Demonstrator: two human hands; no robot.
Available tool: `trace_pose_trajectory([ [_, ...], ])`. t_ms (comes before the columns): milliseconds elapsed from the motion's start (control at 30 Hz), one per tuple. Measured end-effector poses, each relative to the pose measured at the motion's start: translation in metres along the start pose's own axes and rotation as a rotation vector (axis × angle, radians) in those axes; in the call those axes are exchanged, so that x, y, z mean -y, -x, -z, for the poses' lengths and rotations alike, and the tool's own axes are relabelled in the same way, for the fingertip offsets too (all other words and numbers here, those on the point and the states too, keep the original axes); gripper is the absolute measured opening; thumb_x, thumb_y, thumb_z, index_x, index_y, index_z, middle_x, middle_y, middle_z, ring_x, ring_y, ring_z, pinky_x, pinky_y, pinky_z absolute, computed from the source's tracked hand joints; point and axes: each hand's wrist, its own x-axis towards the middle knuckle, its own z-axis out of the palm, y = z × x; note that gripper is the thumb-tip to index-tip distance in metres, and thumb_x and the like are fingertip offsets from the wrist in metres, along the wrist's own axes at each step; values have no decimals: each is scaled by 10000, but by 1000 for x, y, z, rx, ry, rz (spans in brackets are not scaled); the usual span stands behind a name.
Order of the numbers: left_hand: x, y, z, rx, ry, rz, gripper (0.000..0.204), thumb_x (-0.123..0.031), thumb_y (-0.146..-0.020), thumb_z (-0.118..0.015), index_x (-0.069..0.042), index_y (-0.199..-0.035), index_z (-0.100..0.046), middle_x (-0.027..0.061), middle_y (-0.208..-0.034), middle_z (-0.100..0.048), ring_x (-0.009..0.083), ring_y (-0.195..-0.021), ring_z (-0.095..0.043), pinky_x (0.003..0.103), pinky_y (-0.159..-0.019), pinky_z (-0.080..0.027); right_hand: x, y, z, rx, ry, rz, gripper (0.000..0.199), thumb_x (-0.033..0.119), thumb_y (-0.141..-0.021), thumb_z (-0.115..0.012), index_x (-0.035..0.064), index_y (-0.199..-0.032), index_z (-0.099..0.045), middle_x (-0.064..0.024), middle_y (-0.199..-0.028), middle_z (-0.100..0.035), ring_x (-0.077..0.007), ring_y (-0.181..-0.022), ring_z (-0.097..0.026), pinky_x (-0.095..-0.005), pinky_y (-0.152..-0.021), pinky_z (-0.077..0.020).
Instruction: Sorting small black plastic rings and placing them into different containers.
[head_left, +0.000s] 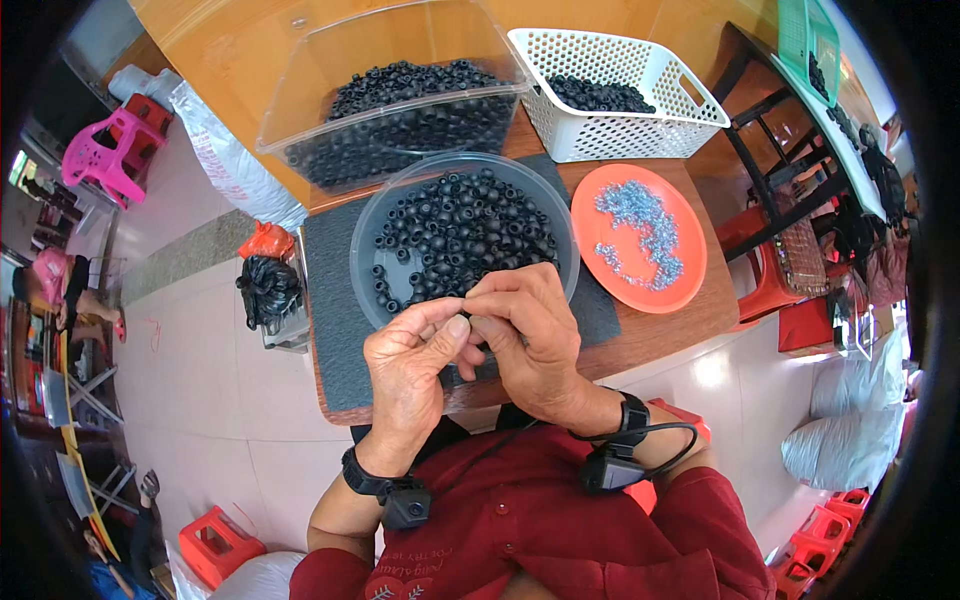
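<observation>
Left hand (pixel 410 355), right hand (pixel 525 335) — fingertips pinched together, item hidden — over round bowl (pixel 365 260), black rubber rings (pixel 465 235).

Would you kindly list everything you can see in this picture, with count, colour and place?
round bowl: one, grey see-through, on the mat before the hands, full of small black rings
dark mat: one, grey-black, on the wooden table
clear tub: one, behind the bowl, holding black rings
white basket: one, perforated, back right, black rings inside
orange plate: one, right of the bowl, strewn with tiny bluish-silver bits
pink stool: one, far left on the floor
red stools: several, low left and low right
wrist devices: two, black, one on each wrist
left hand: pinching with the right at a small part, too hidden to identify
right hand: fingertips meeting the left
</observation>
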Motion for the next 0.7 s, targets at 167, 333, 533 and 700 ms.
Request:
trace_pose_trajectory([
  [167,-3,-2,-1,28,31,42,130,-21,-854,-644,52,-962,-634,137,-769,-673,148,-561,-611,238,-464,-473,2,2,2,-24,-55,4,222,-50,-718,-641,35,-923,-642,-89,-914,-617,-255,-831,-528,-347,-711,-425],
  [333,-6,-2,-3,-3,40,61,105,-28,-840,-637,53,-907,-630,132,-742,-665,144,-530,-590,249,-470,-473,5,1,9,44,-36,4,234,-24,-709,-664,26,-936,-641,-98,-930,-621,-260,-831,-531,-347,-706,-428],
  [533,-11,-3,-8,-49,64,58,100,-27,-834,-629,53,-894,-630,113,-755,-663,139,-569,-603,250,-530,-489,4,-5,13,104,19,23,361,44,-663,-721,-5,-1003,-611,-117,-940,-607,-279,-825,-532,-360,-698,-434],
  [700,-7,-4,-14,-96,50,34,89,6,-830,-625,56,-902,-641,97,-786,-665,126,-626,-618,234,-600,-494,-4,-6,7,166,111,144,413,88,-637,-734,-41,-1000,-585,-129,-878,-577,-282,-777,-513,-377,-656,-417],
])
